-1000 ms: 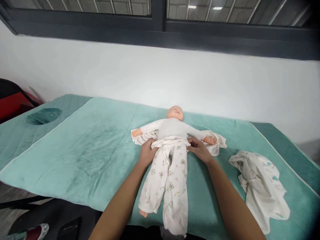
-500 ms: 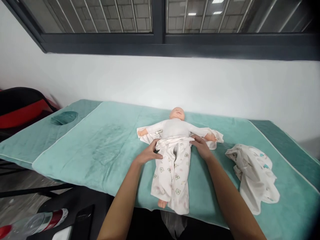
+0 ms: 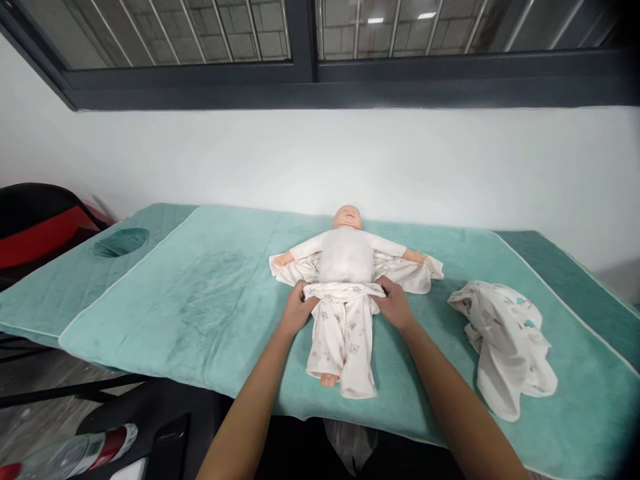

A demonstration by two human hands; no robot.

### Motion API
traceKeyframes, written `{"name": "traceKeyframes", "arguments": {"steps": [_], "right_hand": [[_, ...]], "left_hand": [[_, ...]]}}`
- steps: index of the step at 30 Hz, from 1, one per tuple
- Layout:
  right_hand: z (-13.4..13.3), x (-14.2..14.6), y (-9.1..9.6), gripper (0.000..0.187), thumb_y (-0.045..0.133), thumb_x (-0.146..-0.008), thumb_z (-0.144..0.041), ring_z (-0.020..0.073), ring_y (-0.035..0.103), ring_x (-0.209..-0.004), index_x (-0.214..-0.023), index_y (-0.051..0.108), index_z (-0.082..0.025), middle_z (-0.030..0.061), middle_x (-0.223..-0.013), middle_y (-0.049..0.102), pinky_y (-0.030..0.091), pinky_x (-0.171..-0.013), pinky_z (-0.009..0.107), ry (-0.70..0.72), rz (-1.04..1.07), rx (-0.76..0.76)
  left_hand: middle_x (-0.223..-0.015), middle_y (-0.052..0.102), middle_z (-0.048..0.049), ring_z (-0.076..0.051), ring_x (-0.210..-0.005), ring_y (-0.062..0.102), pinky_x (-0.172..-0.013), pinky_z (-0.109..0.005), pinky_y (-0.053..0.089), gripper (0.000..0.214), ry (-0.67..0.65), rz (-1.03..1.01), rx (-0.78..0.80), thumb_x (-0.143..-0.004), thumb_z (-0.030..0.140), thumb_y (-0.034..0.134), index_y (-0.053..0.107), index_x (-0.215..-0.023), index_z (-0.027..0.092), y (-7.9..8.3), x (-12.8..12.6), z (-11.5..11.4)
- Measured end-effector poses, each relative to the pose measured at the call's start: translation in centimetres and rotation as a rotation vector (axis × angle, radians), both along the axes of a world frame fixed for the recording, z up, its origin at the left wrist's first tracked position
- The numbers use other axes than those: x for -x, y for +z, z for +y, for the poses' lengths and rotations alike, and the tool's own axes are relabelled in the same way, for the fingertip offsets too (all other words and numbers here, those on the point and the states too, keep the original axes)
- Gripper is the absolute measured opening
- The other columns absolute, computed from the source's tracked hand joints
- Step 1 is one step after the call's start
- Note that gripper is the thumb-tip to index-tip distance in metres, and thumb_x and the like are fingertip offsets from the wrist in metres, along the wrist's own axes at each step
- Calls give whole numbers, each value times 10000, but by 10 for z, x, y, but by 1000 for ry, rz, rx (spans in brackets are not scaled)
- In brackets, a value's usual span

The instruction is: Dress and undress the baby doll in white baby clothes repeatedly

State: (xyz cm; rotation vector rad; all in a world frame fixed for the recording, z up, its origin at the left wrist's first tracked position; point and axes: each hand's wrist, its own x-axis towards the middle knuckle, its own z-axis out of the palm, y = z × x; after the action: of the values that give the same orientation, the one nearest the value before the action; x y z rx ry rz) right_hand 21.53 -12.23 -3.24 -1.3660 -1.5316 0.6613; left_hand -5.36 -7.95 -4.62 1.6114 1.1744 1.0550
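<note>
A baby doll with a white cloth body lies on its back, its head toward the wall and both arms spread. White printed baby pants cover its legs, and one foot shows at a leg opening. My left hand grips the pants' waistband at the left side. On the right side, my right hand pinches the same waistband, which is stretched straight between both hands below the doll's belly. A spread white garment lies beneath the doll's arms and back.
The doll lies on a green padded massage table with a face hole at left. A crumpled white cloth lies to the right. At lower left, a plastic bottle and a dark phone rest on a black seat. A window is above.
The waistband has moved down from the doll's belly toward its thighs, pulled out between both hands. More of the white torso shows. The view has shifted slightly.
</note>
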Motion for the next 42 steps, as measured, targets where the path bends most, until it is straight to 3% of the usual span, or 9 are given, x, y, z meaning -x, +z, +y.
{"name": "traceKeyframes", "arguments": {"steps": [5, 11, 16, 20, 23, 26, 32, 37, 42], "right_hand": [[-2, -7, 4, 132, 604, -802, -314, 171, 461, -747, -807, 504, -228, -27, -766, 502, 375, -696, 285, 122, 98, 48], [-36, -9, 8, 346, 783, -739, -466, 218, 530, -874, -907, 608, -220, 20, -932, 601, 419, -779, 327, 286, -65, 93], [-53, 0, -6, 368, 667, -836, -426, 152, 419, -629, -616, 467, -209, -29, -623, 455, 308, -591, 284, 207, -77, 131], [-58, 4, -12, 345, 665, -813, -454, 149, 416, -615, -642, 489, -211, -33, -609, 456, 318, -568, 280, 143, 99, 213], [-68, 7, -5, 317, 628, -847, -504, 178, 496, -688, -754, 567, -207, -7, -705, 548, 401, -627, 307, 143, 128, 261], [-91, 11, 3, 378, 707, -805, -502, 250, 588, -908, -1033, 603, -220, 37, -963, 643, 484, -802, 381, 191, 113, 261], [-138, 24, -11, 1192, 961, -418, -416, 402, 433, -1303, -1423, 344, -247, 145, -1395, 457, 352, -1116, 544, 229, -48, 119], [-142, 41, -20, 928, 876, -546, -299, 397, 455, -1261, -1346, 408, -253, 155, -1339, 466, 379, -1076, 559, 28, -77, 16], [-144, 42, -12, 493, 761, -644, -257, 325, 591, -972, -1090, 552, -258, 77, -1061, 623, 490, -858, 479, 53, -30, 138]], "left_hand": [[-913, 570, 1, -161, -856, 541, -770, -255, 436, 386, -231, -74, 91, -767, 388, 713, 563, -1048, 171, 6, 7, 2], [-1193, 538, -73, -238, -1099, 533, -943, -322, 449, 652, -468, 103, -18, -668, 446, 825, 565, -1212, 197, 27, 18, -9], [-1041, 609, -72, -244, -1014, 575, -907, -341, 461, 280, -312, 215, -158, -753, 400, 733, 645, -897, 177, 21, 11, -33], [-763, 623, -8, -206, -773, 585, -729, -315, 456, 186, -83, 290, -72, -809, 364, 632, 595, -798, 182, 15, 5, -55], [-793, 637, 0, -201, -776, 595, -716, -311, 466, 185, -86, 294, -5, -846, 365, 602, 595, -879, 182, 26, 6, -69], [-1175, 645, -55, -247, -1079, 607, -927, -370, 489, 482, -232, 241, 24, -823, 411, 680, 544, -1243, 219, 43, 18, -87], [-1607, 150, -113, -370, -1484, 235, -1175, -499, 337, 1309, -509, 382, -50, -538, 518, 901, 110, -1570, 365, 44, 34, -125], [-1529, 257, -117, -373, -1446, 287, -1165, -537, 349, 1113, -340, 496, -243, -623, 516, 858, 241, -1538, 372, 28, 11, -135], [-1379, 457, -109, -322, -1297, 470, -1076, -481, 446, 875, -276, 400, -255, -737, 424, 785, 346, -1487, 321, 30, -1, -141]]}}
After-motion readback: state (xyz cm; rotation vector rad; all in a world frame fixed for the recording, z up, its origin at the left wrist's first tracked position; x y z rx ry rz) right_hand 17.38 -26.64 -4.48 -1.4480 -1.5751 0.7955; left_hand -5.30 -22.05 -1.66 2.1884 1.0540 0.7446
